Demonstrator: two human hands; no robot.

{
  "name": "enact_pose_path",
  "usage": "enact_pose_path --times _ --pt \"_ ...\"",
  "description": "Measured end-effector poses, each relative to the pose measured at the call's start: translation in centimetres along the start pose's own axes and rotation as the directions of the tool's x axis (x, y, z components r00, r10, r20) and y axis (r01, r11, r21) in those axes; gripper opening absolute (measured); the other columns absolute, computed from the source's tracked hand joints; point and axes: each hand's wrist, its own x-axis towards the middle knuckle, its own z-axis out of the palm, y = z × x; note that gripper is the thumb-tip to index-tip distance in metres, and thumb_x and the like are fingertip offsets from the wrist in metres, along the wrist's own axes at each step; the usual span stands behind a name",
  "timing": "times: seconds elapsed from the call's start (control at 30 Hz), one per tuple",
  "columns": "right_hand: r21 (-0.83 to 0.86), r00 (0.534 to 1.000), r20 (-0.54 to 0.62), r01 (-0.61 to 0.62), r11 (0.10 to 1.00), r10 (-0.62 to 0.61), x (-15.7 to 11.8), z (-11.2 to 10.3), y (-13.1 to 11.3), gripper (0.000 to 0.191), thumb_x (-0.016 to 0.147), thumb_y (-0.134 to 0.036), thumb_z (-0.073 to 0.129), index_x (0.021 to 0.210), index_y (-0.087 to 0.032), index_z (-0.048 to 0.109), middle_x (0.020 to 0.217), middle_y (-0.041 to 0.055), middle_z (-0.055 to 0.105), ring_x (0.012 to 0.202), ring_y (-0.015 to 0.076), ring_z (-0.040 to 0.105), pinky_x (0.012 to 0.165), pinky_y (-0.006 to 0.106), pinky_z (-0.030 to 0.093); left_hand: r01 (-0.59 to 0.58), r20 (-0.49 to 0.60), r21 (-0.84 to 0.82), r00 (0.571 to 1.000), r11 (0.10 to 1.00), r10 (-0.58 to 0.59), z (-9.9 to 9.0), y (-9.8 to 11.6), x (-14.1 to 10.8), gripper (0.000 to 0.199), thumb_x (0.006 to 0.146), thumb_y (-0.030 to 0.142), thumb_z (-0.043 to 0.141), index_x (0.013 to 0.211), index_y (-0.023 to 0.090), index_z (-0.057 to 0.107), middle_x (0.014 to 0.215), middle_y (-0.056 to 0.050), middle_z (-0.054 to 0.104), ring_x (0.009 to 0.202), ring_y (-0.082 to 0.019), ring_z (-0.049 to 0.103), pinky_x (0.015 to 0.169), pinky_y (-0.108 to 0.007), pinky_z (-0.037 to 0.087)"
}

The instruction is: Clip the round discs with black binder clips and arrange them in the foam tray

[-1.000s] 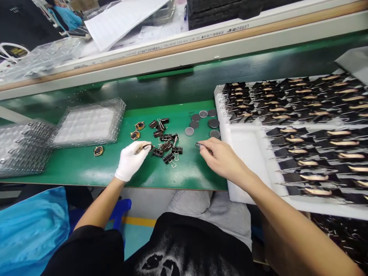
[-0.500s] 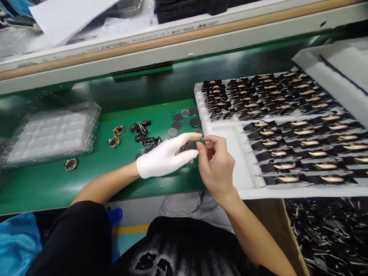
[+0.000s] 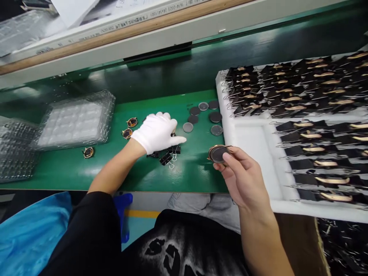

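Gold-rimmed round case (image 3: pixel 211 150), a dark disc (image 3: pixel 217 155) over it, is pinched between thumb and fingers of the bare right hand (image 3: pixel 244 176), above the desk (image 3: pixel 198 172) toward its near edge. The gloved left hand (image 3: pixel 156 132), thumb outstretched, covers part of some black binder clips (image 3: pixel 166 158); whether it grips one, I cannot tell. Loose discs (image 3: pixel 215 117) lie beside the white foam tray (image 3: pixel 253 147). Three similar cases (image 3: pixel 88 152) and clear plastic trays (image 3: pixel 106 119) sit toward the desk's left end.
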Motion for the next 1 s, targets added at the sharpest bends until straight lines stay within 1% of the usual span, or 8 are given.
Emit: enact_pose_path --times 0.2,0.33,0.43,0.53,0.63,0.8,0.9,1.0 --pt "0.1 0.996 0.007 -0.094 0.991 0.094 0.1 -0.2 0.1 0.023 0.076 -0.039 0.092 0.091 -0.026 0.08 0.102 0.0028 0.076 0.085 0.0133 0.068 0.061 0.019 0.055 0.099 0.168 -0.07 0.982 0.993 -0.086 1.2 -0.4 1.3 0.03 0.094 0.047 0.058 0.1 0.019 0.066 0.08 -0.009 0.07 0.078 -0.03 0.068 0.071 -0.037 0.042" --pt "0.088 0.994 0.04 -0.105 0.991 0.102 0.1 -0.3 0.3 0.024 0.077 -0.04 0.091 0.093 -0.026 0.08 0.103 0.0022 0.075 0.084 0.0119 0.065 0.062 0.019 0.054 0.058 0.008 -0.341 0.998 0.938 -0.059 1.7 -1.3 1.8 0.018 0.092 0.041 0.062 0.095 0.023 0.061 0.08 -0.001 0.071 0.073 -0.021 0.065 0.067 -0.032 0.041" --pt "-0.016 0.984 0.16 -0.075 0.997 0.077 -0.1 -0.4 0.3 0.025 0.082 -0.043 0.087 0.098 -0.026 0.081 0.115 0.0056 0.076 0.093 0.0159 0.069 0.072 0.026 0.057 -0.017 -0.094 -0.619 0.994 0.785 -0.052 1.6 -0.1 1.5 0.022 0.091 0.041 0.066 0.099 0.021 0.06 0.081 0.001 0.071 0.073 -0.016 0.065 0.071 -0.029 0.047" --pt "-0.098 0.955 0.295 0.039 0.994 -0.008 -0.3 -0.3 0.3 0.02 0.087 -0.041 0.084 0.101 -0.027 0.081 0.132 0.0079 0.072 0.127 0.0247 0.064 0.1 0.038 0.057 -0.096 -0.095 -0.84 0.995 0.533 0.03 1.2 2.8 0.5 0.032 0.088 0.046 0.071 0.102 0.02 0.06 0.078 0.003 0.067 0.07 -0.013 0.064 0.069 -0.026 0.051" --pt "-0.086 0.907 0.421 0.061 0.994 -0.02 -0.5 -0.3 0.4 0.015 0.09 -0.038 0.081 0.1 -0.026 0.08 0.119 0.0079 0.075 0.126 0.0257 0.066 0.104 0.042 0.057 -0.121 -0.106 -0.905 0.993 0.409 0.058 0.7 5.5 -0.8 0.038 0.089 0.052 0.071 0.106 0.019 0.061 0.079 0.003 0.066 0.07 -0.012 0.062 0.068 -0.025 0.051" --pt "0.024 0.946 0.322 0.038 0.999 -0.043 -0.6 -0.5 0.2 0.019 0.087 -0.042 0.084 0.098 -0.027 0.08 0.096 0.005 0.078 0.101 0.0233 0.074 0.087 0.038 0.063 -0.241 -0.281 -0.801 0.96 0.548 0.011 0.0 5.8 -1.7 0.038 0.101 0.054 0.042 0.098 0.02 0.06 0.075 0.0 0.061 0.066 -0.014 0.055 0.069 -0.03 0.045" --pt "0.113 0.964 0.261 0.016 0.993 -0.046 -0.6 -0.5 -0.3 0.023 0.081 -0.046 0.088 0.094 -0.028 0.08 0.086 0.0029 0.076 0.089 0.0219 0.074 0.081 0.037 0.065 -0.218 -0.133 -0.699 0.975 0.681 0.176 -0.3 5.2 -1.8 0.047 0.096 0.056 0.044 0.065 0.022 0.043 0.056 0.003 0.041 0.053 -0.012 0.037 0.058 -0.03 0.031" --pt "0.126 0.961 0.274 0.007 0.992 -0.042 -0.6 -0.5 -0.7 0.02 0.078 -0.042 0.09 0.09 -0.028 0.082 0.083 0.0023 0.074 0.078 0.017 0.071 0.074 0.031 0.064 -0.179 -0.032 -0.664 0.977 0.726 0.212 -0.4 5.4 -2.1 0.057 0.086 0.066 0.057 0.059 0.021 0.034 0.051 0.005 0.031 0.05 -0.011 0.026 0.055 -0.03 0.023"
